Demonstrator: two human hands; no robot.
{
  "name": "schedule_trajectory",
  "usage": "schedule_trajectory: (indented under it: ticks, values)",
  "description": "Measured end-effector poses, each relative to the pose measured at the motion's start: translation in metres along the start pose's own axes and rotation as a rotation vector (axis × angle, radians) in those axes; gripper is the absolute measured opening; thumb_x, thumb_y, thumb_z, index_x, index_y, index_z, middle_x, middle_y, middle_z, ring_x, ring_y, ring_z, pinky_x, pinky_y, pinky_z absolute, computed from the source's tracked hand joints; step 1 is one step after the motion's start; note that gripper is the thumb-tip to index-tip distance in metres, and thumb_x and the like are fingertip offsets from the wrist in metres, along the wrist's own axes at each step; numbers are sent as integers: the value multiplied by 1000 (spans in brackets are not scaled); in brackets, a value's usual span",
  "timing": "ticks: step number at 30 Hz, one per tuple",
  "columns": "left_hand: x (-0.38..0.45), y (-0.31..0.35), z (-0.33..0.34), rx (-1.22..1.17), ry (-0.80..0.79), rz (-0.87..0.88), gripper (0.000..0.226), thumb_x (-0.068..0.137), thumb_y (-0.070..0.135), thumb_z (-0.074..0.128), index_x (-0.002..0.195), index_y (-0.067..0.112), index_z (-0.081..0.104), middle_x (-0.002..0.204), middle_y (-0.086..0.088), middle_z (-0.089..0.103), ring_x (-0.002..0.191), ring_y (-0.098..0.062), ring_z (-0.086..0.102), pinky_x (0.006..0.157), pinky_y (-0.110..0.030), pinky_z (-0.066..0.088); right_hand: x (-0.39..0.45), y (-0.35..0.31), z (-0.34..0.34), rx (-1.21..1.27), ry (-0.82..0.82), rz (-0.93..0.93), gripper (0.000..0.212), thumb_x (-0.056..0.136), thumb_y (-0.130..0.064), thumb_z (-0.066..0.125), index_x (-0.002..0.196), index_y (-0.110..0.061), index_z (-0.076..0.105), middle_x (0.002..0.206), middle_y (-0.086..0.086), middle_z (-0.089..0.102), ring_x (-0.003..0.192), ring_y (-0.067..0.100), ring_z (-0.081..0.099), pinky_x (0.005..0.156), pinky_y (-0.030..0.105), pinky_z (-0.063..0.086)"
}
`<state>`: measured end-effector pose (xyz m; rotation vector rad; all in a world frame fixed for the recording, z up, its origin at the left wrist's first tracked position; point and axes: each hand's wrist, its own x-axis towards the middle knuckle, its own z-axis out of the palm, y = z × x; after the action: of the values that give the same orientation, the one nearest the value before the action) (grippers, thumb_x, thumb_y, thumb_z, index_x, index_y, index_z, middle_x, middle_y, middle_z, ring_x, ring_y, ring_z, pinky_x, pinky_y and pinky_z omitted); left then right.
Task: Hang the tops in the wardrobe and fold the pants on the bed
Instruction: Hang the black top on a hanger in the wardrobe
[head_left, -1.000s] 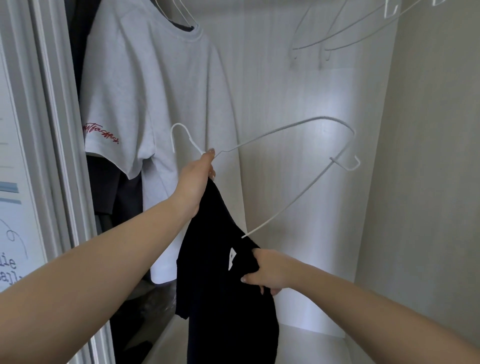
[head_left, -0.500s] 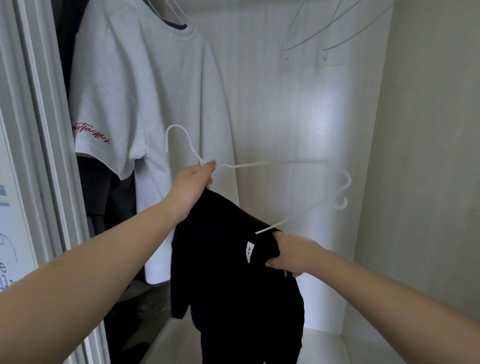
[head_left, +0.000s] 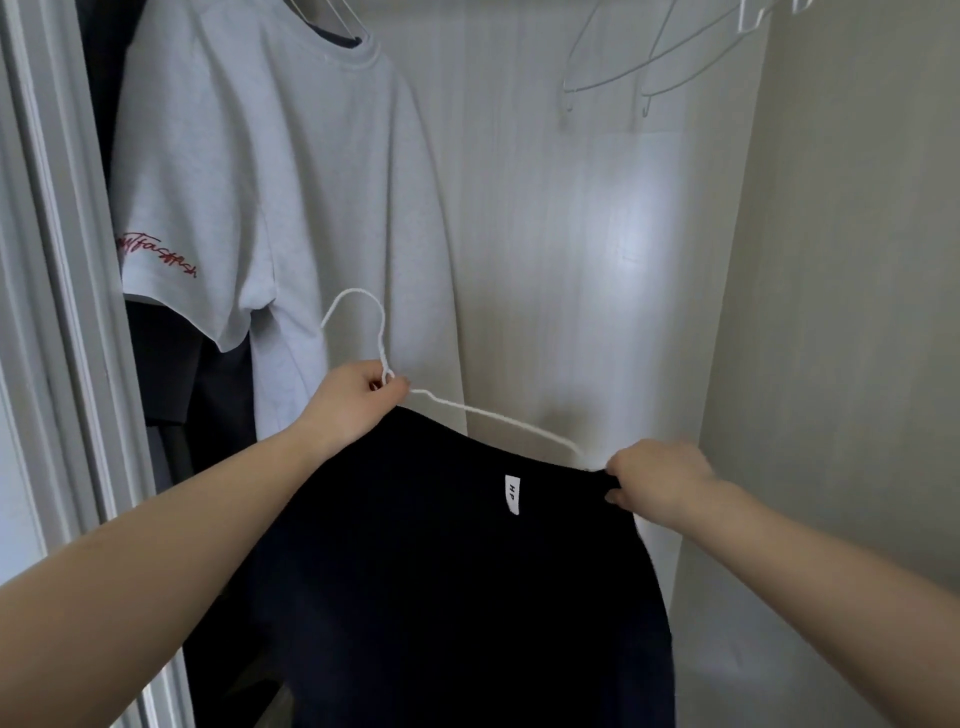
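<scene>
Fingers of left hand (head_left: 353, 402) pinch thin wire hanger (head_left: 467, 410); right hand (head_left: 660, 480) grips soft black top (head_left: 441, 571).

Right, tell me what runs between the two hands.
In the head view, the white hanger wire and the black top's upper edge span from the left hand to the right hand.

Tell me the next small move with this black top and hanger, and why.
Probably tug the black top over the white hanger's right end. The right hand pinches the fabric just there, wire bare above it, while the left hand grips the hanger below its hook, which is not yet on a rail.
</scene>
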<state>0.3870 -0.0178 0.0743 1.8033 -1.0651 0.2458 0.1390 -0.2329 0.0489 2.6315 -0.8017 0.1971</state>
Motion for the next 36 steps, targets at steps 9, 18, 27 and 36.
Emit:
schedule_trajectory:
  ticks: [9,18,27,36]
  values:
    - [-9,4,17,237,-53,152,43,88,35,63,53,24,41,57,5,42,55,-7,43,56,-25,33,4,3,-12,-6,177,-75,29,95,-36,42,111,-26,63,114,0,64,105,24,61,82,31,42]
    - [-13,23,34,155,31,246,43,85,39,67,57,16,44,60,5,43,59,-8,42,55,-19,30,13,-23,-8,275,185,-110,24,89,-24,46,105,-20,64,100,4,65,91,28,59,64,28,37]
    - [-21,-14,3,349,-78,210,29,91,48,52,73,28,61,68,7,59,69,-10,57,65,-32,46,5,26,-4,190,243,-11,32,97,-40,44,109,-16,61,108,8,64,103,29,59,75,33,43]
    - [-20,8,24,254,-95,244,30,91,45,55,78,21,68,71,4,62,72,-7,58,69,-35,47,19,0,-27,560,220,-102,14,94,-33,52,93,-25,63,85,-5,70,74,9,61,70,26,45]
